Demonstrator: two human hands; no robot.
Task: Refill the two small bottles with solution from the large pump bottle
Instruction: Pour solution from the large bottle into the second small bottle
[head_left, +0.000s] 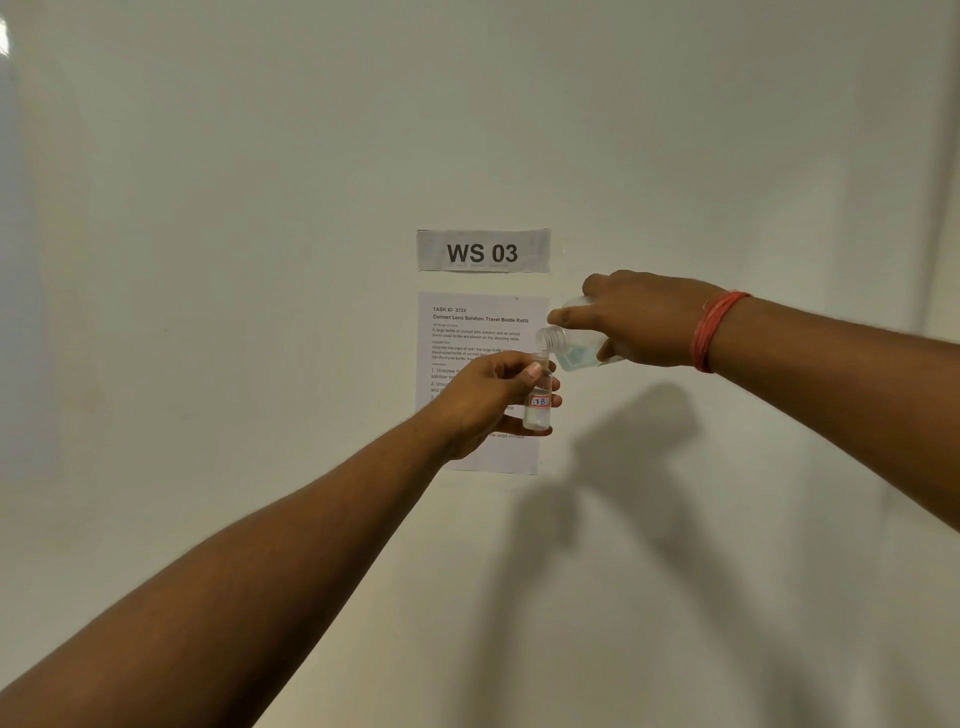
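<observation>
- Up against the pale wall, the left hand (485, 397) grasps the small bottle (538, 395) upright
- The right hand (641, 319) grips the large bottle (574, 345), tilted, its open neck just above the small bottle's mouth

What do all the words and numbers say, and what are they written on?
"WS 03": on the grey sign on the wall.
"TASK ID 3724": top of the white sheet below it.
"Contact Lens Solution Travel Bottle Refill": the sheet's heading.
The sheet's smaller text is too small and partly hidden by the left hand.
"17B", as best it reads: label on the small bottle.
</observation>
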